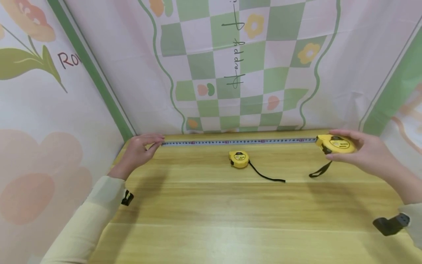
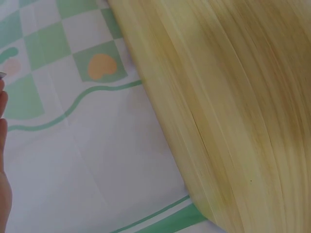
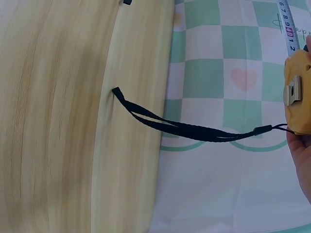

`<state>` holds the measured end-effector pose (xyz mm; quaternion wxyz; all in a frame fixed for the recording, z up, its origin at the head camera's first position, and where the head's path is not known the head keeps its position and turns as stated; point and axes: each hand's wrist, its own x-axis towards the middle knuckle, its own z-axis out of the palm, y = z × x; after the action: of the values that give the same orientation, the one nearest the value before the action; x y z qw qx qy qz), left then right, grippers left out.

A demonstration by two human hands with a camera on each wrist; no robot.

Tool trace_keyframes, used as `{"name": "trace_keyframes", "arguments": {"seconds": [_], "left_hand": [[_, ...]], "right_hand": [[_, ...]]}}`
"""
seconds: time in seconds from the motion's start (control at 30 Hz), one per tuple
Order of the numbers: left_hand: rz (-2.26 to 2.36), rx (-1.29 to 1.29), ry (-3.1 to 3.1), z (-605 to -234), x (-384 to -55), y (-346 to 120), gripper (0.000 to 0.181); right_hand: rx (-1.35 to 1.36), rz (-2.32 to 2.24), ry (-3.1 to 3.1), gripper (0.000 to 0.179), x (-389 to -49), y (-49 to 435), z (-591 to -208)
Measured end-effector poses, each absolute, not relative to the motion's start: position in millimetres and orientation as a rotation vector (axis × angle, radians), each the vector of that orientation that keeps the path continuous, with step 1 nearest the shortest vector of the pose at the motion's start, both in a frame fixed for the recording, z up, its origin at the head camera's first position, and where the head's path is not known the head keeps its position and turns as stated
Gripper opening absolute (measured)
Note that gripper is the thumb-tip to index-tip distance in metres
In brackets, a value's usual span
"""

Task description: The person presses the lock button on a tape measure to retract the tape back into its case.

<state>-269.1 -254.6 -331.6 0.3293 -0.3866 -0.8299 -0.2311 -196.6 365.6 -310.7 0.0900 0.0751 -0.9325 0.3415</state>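
Observation:
My right hand [image 1: 366, 148] grips a yellow tape measure [image 1: 336, 143] at the far right of the table. Its blade [image 1: 244, 141] is drawn out leftward in a straight line, numbers showing. At the other end, my left hand [image 1: 141, 148] pinches the blade's tip between thumb and fingers. In the right wrist view, the tape measure's case [image 3: 297, 92] shows a metal belt clip, and a black wrist strap [image 3: 189, 131] hangs from it. A second yellow tape measure [image 1: 239, 159] lies on the table between my hands, its black strap trailing right.
The wooden table [image 1: 211, 212] meets a patterned cloth backdrop [image 1: 227, 73] along its far edge. More printed cloth [image 1: 49, 146] stands at the left side, and another panel [image 1: 402, 110] at the right. A black wrist mount [image 1: 390, 224] sits at my right cuff.

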Motion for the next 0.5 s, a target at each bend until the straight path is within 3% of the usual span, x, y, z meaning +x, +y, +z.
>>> {"name": "trace_keyframes", "arguments": {"seconds": [0.5], "left_hand": [[-0.606, -1.053, -2.128, -331.4, -272.1, -248.9, 0.014]], "right_hand": [[0.213, 1.008, -2.791, 0.074, -196.5, 359.3, -310.4]]}}
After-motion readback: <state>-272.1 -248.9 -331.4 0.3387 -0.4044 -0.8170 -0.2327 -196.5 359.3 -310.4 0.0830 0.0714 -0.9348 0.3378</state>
